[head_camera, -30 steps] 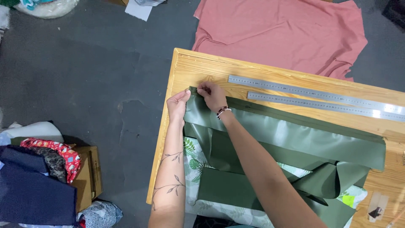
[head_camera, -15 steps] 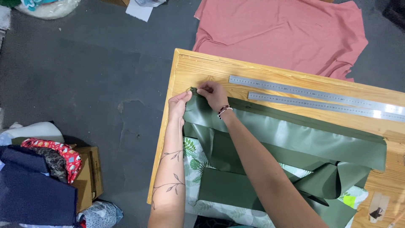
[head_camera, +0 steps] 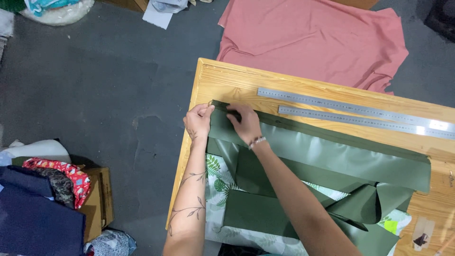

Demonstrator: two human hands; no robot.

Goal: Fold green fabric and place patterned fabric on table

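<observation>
A long piece of dark green fabric (head_camera: 332,156) lies folded across a wooden table (head_camera: 237,83). My left hand (head_camera: 199,121) pinches its upper left corner near the table's left edge. Right beside it, my right hand (head_camera: 242,122) pinches the same folded top edge, a beaded bracelet on its wrist. Both hands sit almost touching at that corner. Under the green piece lies a white fabric with a green leaf print (head_camera: 219,182).
Two long steel rulers (head_camera: 350,108) lie side by side beyond the green fabric. A pink cloth (head_camera: 313,38) is spread on the grey floor past the table. Piled fabrics and a cardboard box (head_camera: 97,204) sit at the lower left.
Both hands stay at the fabric's upper left corner; the fingers have shifted slightly along the folded edge.
</observation>
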